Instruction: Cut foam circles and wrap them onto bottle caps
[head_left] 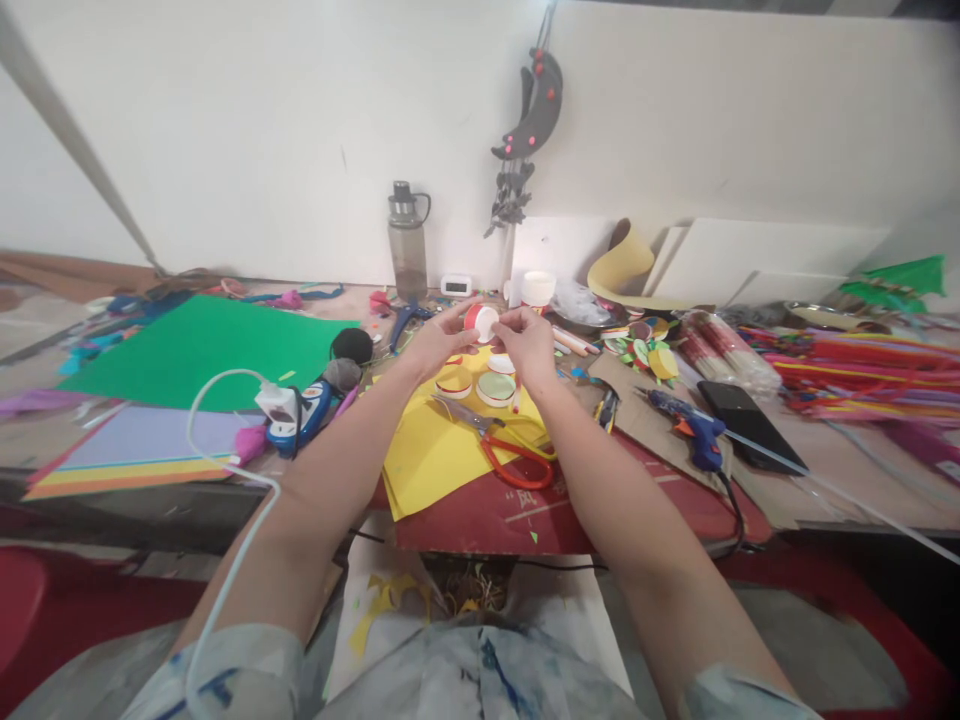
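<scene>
White wall [262, 130] backs a cluttered worktable [825, 508], where the left hand [437, 343] and right hand [527, 345] pinch a red-and-white disc [484, 323] between them, fingers closed on its opposite sides. Similar discs [496, 388] lie just below the fingers on a yellow sheet [420, 465], with red-handled scissors [517, 468] nearer the body and a blue glue gun [705, 442] off to the right. Judging by the grip, the step in hand seems to be working the disc's edge, which calls next for a steady left hold and careful right fingertips.
</scene>
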